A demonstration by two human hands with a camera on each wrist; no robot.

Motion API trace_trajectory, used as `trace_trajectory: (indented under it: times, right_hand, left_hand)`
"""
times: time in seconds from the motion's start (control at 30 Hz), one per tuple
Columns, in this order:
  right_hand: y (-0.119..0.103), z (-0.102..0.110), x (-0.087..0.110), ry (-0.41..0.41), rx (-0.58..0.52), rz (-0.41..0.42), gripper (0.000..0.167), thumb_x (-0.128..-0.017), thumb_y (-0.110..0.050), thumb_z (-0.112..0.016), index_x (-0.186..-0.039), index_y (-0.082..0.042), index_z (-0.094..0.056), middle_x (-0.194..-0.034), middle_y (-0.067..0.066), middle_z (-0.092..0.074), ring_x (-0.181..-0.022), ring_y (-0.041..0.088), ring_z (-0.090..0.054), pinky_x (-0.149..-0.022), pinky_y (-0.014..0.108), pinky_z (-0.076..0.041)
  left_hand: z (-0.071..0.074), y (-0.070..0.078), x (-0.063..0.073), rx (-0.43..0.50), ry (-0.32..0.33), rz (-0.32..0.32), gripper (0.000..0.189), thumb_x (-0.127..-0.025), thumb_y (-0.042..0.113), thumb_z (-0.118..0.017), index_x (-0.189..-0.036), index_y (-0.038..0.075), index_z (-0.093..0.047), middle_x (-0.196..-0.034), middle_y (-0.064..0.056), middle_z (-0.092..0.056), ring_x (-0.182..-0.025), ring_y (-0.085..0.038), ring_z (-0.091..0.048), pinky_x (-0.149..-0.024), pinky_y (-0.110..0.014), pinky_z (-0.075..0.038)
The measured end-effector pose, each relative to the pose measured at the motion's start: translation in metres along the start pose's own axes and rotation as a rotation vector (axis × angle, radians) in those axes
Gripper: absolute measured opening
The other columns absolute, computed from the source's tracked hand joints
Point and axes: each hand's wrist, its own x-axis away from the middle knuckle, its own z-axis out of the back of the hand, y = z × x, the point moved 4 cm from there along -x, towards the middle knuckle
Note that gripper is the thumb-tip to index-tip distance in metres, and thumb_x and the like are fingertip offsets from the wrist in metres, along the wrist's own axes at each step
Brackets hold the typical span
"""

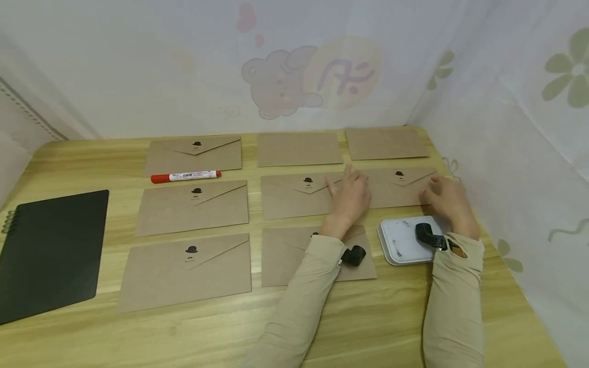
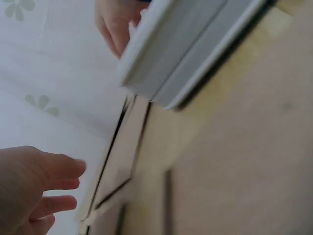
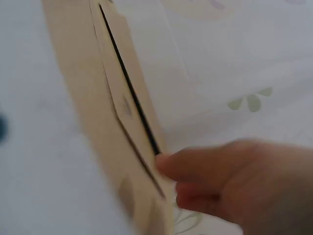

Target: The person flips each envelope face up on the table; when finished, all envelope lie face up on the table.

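Note:
In the head view a brown paper envelope (image 1: 391, 197) lies at the right of the middle row, its flap printed with a black hat. At its right end my right hand (image 1: 450, 202) pinches the corner between thumb and bent fingers; the right wrist view shows the fingertips at the envelope's edge (image 3: 124, 105). My left hand (image 1: 350, 197) is at its left end, fingers extended, over the gap beside the neighbouring envelope (image 1: 294, 204). Below my right hand stands a white flat box (image 1: 402, 240), partly covered by the wrist camera.
More envelopes lie in rows, including a plain-sided one (image 1: 386, 144) at the back right and one (image 1: 280, 266) under my left forearm. A red marker (image 1: 186, 176) touches the back-left envelope (image 1: 216, 153). A black spiral notebook (image 1: 52, 250) lies far left. White curtains border the table.

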Motion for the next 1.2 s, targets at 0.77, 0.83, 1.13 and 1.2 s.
trace_trajectory:
  times: [0.77, 0.83, 1.13, 1.2]
  right_hand:
    - [-0.008, 0.039, -0.059, -0.228, 0.347, 0.322, 0.035, -0.087, -0.002, -0.058, -0.117, 0.015, -0.05, -0.114, 0.037, -0.052, -0.102, 0.052, -0.048, -0.084, 0.058, -0.039]
    - [-0.001, 0.041, -0.062, -0.245, 0.281, 0.286, 0.037, -0.088, -0.002, -0.056, -0.12, 0.016, -0.048, -0.118, 0.037, -0.049, -0.103, 0.052, -0.047, -0.084, 0.058, -0.039]
    - [0.021, 0.04, -0.077, -0.237, 0.185, 0.162, 0.047, -0.088, -0.009, -0.055, -0.128, 0.011, -0.042, -0.121, 0.041, -0.044, -0.104, 0.052, -0.047, -0.083, 0.059, -0.039]
    - [0.024, 0.032, -0.076, -0.275, 0.192, 0.143, 0.05, -0.088, -0.01, -0.055, -0.132, 0.009, -0.04, -0.124, 0.04, -0.042, -0.108, 0.053, -0.044, -0.086, 0.061, -0.037]
  left_hand:
    - [0.052, -0.022, -0.075, -0.189, -0.368, -0.157, 0.046, -0.091, 0.036, -0.06, -0.13, 0.014, -0.052, -0.127, 0.0, -0.055, -0.116, -0.017, -0.049, -0.093, -0.03, -0.041]
    - [0.043, -0.021, -0.083, -0.125, -0.417, -0.21, 0.054, -0.091, 0.035, -0.06, -0.137, 0.012, -0.045, -0.14, -0.002, -0.043, -0.13, -0.017, -0.036, -0.102, -0.029, -0.032]
    - [0.026, -0.035, -0.103, -0.203, -0.486, -0.263, 0.063, -0.091, 0.038, -0.059, -0.144, 0.014, -0.035, -0.148, 0.0, -0.029, -0.13, -0.018, -0.035, -0.105, -0.033, -0.028]
    - [0.021, -0.039, -0.101, -0.227, -0.484, -0.276, 0.06, -0.09, 0.038, -0.06, -0.142, 0.015, -0.038, -0.143, 0.001, -0.036, -0.125, -0.018, -0.039, -0.106, -0.037, -0.026]
